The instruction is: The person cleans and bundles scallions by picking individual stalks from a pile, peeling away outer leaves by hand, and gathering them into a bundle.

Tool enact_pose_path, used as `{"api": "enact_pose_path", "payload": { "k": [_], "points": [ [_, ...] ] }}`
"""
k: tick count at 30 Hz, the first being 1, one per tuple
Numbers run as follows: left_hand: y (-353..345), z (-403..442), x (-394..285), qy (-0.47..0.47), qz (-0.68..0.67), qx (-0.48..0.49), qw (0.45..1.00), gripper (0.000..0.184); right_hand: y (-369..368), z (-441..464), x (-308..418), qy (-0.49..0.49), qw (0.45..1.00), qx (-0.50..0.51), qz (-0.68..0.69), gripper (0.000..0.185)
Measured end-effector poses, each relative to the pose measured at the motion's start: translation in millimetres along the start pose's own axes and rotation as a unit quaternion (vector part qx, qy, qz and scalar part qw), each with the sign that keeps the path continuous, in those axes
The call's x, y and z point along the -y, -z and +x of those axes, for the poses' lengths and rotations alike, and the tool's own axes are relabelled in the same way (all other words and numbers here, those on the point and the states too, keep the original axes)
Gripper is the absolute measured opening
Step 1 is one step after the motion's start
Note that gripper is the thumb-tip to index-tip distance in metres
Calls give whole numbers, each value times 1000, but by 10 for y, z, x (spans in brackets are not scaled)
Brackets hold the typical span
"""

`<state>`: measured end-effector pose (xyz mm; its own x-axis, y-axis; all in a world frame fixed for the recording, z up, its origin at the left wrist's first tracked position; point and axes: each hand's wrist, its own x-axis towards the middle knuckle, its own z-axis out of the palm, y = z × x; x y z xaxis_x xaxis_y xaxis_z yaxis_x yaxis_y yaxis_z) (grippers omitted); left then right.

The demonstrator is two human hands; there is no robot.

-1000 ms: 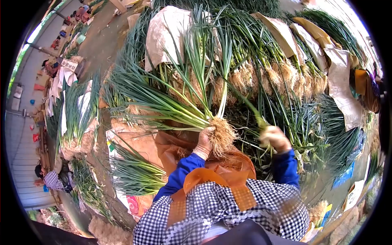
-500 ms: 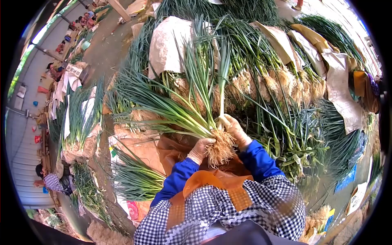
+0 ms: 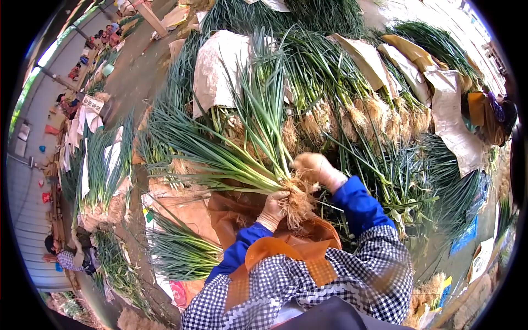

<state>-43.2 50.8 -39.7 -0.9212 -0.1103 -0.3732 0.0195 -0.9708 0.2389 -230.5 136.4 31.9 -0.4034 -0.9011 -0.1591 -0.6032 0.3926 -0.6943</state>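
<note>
A fanned bunch of green onions (image 3: pixel 263 170) points up and left in front of me, its tangled straw-coloured roots (image 3: pixel 297 204) toward my body. My left hand (image 3: pixel 272 209) is closed around the lower end of the bunch, beside the roots. On the other side, my right hand (image 3: pixel 315 168) is curled just above the right edge of the roots. Its fingertips are partly hidden, so what they grip cannot be made out. An orange apron (image 3: pixel 231 212) spreads below both hands.
Rows of green onions (image 3: pixel 319 60) lie ahead, some under a pale sack (image 3: pixel 220 69). A smaller pile (image 3: pixel 184 247) rests on a sheet at lower left. Loose leafy stalks (image 3: pixel 385 176) lie to the right. Another person (image 3: pixel 71 258) works at far left.
The single upright stalk in my right hand no longer stands apart from the bunch. My right hand has shifted slightly, its fingers now curled over by the roots. My left hand keeps its hold.
</note>
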Motion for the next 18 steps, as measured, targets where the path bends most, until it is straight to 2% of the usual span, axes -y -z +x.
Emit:
{"api": "enact_pose_path", "payload": {
  "k": [1, 2, 3, 4, 6, 8, 9, 10, 11, 12, 13, 14, 15, 16, 18],
  "points": [
    [-23, 18, 15, 6, -2, -9, 1000, 29, 198, 68, 0, 12, 1000, -24, -7, 34],
    [-47, 46, 15, 8, -5, -15, 1000, 29, 137, 206, -220, 95, 983, -159, -14, 27],
    [138, 87, 44, 4, -6, -14, 1000, 29, 204, 295, -376, 94, 955, -274, -69, 21],
    [494, 162, 105, -38, 17, -6, 999, 28, 371, 399, -528, 56, 910, -383, -149, 17],
    [87, -3, 56, -77, 56, 71, 993, 24, 534, 567, -766, -39, 859, -455, -232, 18],
    [213, 60, -4, 30, -14, 47, 998, 28, 453, 566, -868, -179, 917, -325, -146, 22],
    [214, 11, -12, 32, -12, 44, 998, 28, 280, 505, -959, -170, 939, -220, -201, 21],
    [194, 3, -18, -14, 47, 50, 998, 31, 111, 443, -1040, -146, 951, -117, -248, 25],
    [-152, -67, -78, -61, 105, 57, 991, 34, -63, 409, -1007, 67, 941, 40, -329, 19],
    [-494, -231, -110, -10, 34, 73, 997, 37, -345, 116, -979, 90, 878, 80, -463, 14],
    [-665, -313, -185, -10, 14, 91, 996, 37, -384, -188, -729, 100, 901, 172, -386, 15],
    [-629, -334, -211, -18, 5, 109, 994, 37, -729, -450, -1112, 82, 960, 183, -194, 20],
    [-585, -359, -263, -31, 3, 128, 991, 37, -998, -674, -1487, 9, 914, 335, -230, 28],
    [-497, -370, -309, -52, 9, 146, 988, 37, -911, -629, -1467, 8, 914, 333, -230, 28],
    [-366, -394, -400, -75, 4, 182, 980, 37, -332, -400, -1158, 75, 916, 129, -374, 17]
  ]
}}
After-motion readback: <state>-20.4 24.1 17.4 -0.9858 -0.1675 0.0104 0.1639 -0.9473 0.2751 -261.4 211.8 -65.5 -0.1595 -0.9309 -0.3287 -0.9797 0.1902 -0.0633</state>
